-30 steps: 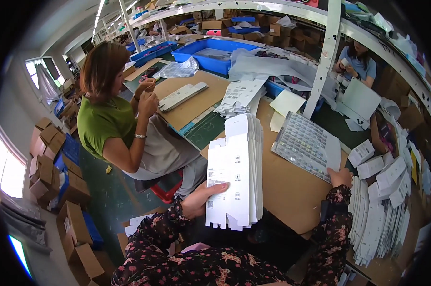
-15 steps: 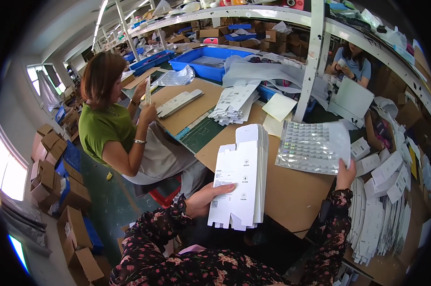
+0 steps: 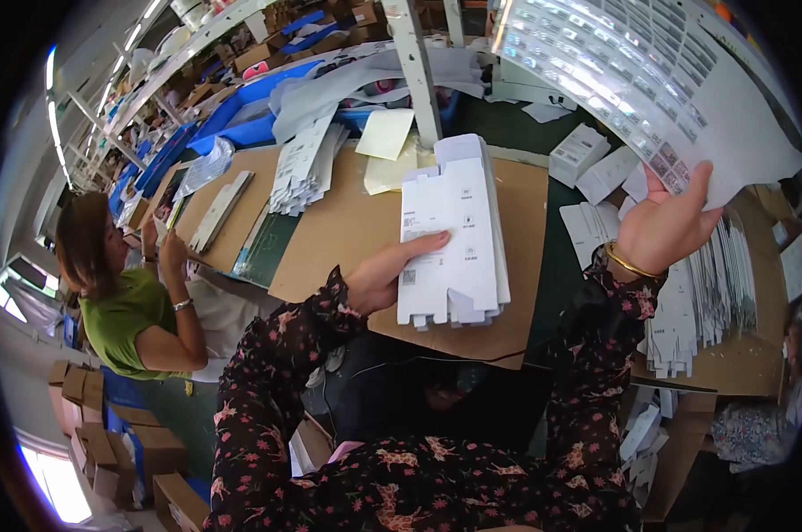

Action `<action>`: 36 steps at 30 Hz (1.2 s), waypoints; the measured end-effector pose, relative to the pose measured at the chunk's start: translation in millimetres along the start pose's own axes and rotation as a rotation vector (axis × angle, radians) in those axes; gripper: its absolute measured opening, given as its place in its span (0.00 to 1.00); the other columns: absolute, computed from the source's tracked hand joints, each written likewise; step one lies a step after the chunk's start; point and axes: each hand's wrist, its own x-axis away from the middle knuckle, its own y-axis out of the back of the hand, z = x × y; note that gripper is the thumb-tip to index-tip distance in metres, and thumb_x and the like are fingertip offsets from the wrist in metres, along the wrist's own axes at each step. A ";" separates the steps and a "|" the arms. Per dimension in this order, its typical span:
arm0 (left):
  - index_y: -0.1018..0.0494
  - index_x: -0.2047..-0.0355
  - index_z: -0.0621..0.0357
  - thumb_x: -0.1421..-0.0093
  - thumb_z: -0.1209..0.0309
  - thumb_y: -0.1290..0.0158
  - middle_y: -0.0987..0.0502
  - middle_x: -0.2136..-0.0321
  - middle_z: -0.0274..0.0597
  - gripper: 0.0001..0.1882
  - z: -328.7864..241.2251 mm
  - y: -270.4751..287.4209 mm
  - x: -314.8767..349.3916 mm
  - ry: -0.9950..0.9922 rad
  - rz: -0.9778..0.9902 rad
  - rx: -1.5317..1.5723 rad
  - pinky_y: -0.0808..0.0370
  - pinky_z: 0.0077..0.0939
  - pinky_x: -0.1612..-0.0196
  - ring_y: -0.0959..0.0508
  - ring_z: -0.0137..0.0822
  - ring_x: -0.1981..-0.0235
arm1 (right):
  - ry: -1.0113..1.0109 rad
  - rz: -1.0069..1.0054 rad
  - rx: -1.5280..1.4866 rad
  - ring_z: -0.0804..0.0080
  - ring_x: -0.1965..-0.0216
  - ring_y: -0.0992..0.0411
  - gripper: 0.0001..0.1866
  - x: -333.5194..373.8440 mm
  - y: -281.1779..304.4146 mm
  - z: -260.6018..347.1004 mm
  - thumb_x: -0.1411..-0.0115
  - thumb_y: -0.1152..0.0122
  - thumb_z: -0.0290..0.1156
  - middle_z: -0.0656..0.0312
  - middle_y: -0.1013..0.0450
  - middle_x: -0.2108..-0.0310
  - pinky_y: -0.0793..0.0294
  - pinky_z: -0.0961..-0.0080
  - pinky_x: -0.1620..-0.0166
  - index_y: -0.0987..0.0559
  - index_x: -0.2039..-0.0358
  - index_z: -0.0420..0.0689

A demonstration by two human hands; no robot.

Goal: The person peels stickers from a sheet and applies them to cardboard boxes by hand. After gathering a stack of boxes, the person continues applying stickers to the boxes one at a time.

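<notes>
My left hand [image 3: 380, 278] grips a stack of flat, unfolded white cartons [image 3: 454, 244], thumb on the front face and fingers hidden behind. The stack stands tilted upright over the near edge of the brown cardboard [image 3: 348, 213] on the table. Small printed icons and text show on its front. Up at the right, my right hand [image 3: 662, 226] holds a sheet of small shiny stickers [image 3: 631, 80] by its lower edge, between thumb and fingers. The sheet hangs in the air and slightly bends; its right part is plain white backing.
Many flat cartons [image 3: 716, 284] stand in a row at the right, beside small white boxes [image 3: 578, 151]. Another carton pile [image 3: 303, 168] and yellowish paper [image 3: 386, 135] lie beyond the stack. A white shelf post [image 3: 414, 71] rises behind. A co-worker in green [image 3: 135, 319] sits left.
My right hand has lifted the sticker sheet off the table, up and to the right. My left hand still holds the carton stack. The view has swung to the right.
</notes>
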 end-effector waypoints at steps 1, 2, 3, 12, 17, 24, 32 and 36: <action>0.33 0.37 0.60 0.33 0.61 0.42 0.23 0.44 0.45 0.28 -5.4 -6.7 -13.8 0.011 0.021 -0.013 0.24 0.38 0.40 0.21 0.39 0.45 | -0.045 0.015 -0.040 0.55 0.48 0.24 0.23 -2.3 1.4 1.1 0.30 0.44 0.31 0.50 0.28 0.43 0.19 0.56 0.53 0.31 0.38 0.39; 0.33 0.37 0.60 0.33 0.61 0.42 0.23 0.44 0.45 0.28 -10.9 -10.4 -26.5 0.020 0.021 -0.019 0.24 0.38 0.40 0.21 0.39 0.45 | -0.045 0.005 -0.037 0.55 0.48 0.24 0.23 -3.0 1.0 1.1 0.30 0.44 0.31 0.50 0.28 0.43 0.19 0.56 0.53 0.31 0.38 0.39; 0.33 0.37 0.60 0.33 0.60 0.42 0.23 0.44 0.45 0.28 -16.5 -13.1 -40.4 0.008 0.055 -0.022 0.24 0.38 0.40 0.21 0.40 0.45 | -0.075 0.008 -0.045 0.55 0.47 0.25 0.23 -4.5 -0.6 0.2 0.30 0.44 0.31 0.51 0.29 0.42 0.20 0.55 0.52 0.31 0.38 0.39; 0.34 0.36 0.58 0.35 0.59 0.39 0.23 0.43 0.43 0.31 -53.4 -17.9 -172.8 -0.050 0.133 -0.141 0.25 0.37 0.39 0.22 0.39 0.44 | -0.199 0.000 -0.087 0.55 0.45 0.26 0.21 -38.7 24.2 -13.0 0.30 0.45 0.30 0.51 0.29 0.42 0.22 0.54 0.49 0.30 0.39 0.38; 0.33 0.37 0.58 0.36 0.58 0.37 0.24 0.43 0.43 0.32 -68.0 -19.5 -204.2 -0.016 0.116 -0.163 0.24 0.34 0.40 0.22 0.37 0.45 | -0.216 -0.041 -0.050 0.56 0.47 0.25 0.20 -49.0 28.7 -19.3 0.30 0.46 0.30 0.50 0.27 0.44 0.20 0.56 0.51 0.30 0.41 0.35; 0.29 0.43 0.66 0.38 0.56 0.35 0.21 0.49 0.47 0.32 -80.7 -2.7 -207.9 -0.058 -0.056 -0.288 0.19 0.32 0.50 0.18 0.37 0.52 | -0.217 -0.033 -0.042 0.53 0.48 0.24 0.20 -47.3 26.7 -31.2 0.29 0.49 0.29 0.47 0.27 0.45 0.17 0.56 0.52 0.30 0.41 0.32; 0.38 0.39 0.77 0.46 0.42 0.34 0.24 0.48 0.56 0.52 -93.4 -46.8 -176.1 -0.175 -0.203 -0.838 0.21 0.30 0.50 0.21 0.39 0.48 | -0.228 0.043 -0.032 0.51 0.49 0.24 0.21 -45.6 29.4 -39.0 0.28 0.51 0.29 0.45 0.28 0.44 0.16 0.55 0.51 0.33 0.39 0.31; 0.47 0.35 0.80 0.57 0.33 0.32 0.29 0.45 0.62 0.69 -89.5 -53.8 -189.0 -0.214 -0.382 -1.035 0.23 0.37 0.47 0.24 0.47 0.45 | -0.251 0.052 -0.044 0.51 0.48 0.24 0.21 -35.2 19.1 -35.4 0.28 0.51 0.29 0.45 0.28 0.44 0.16 0.55 0.50 0.33 0.39 0.31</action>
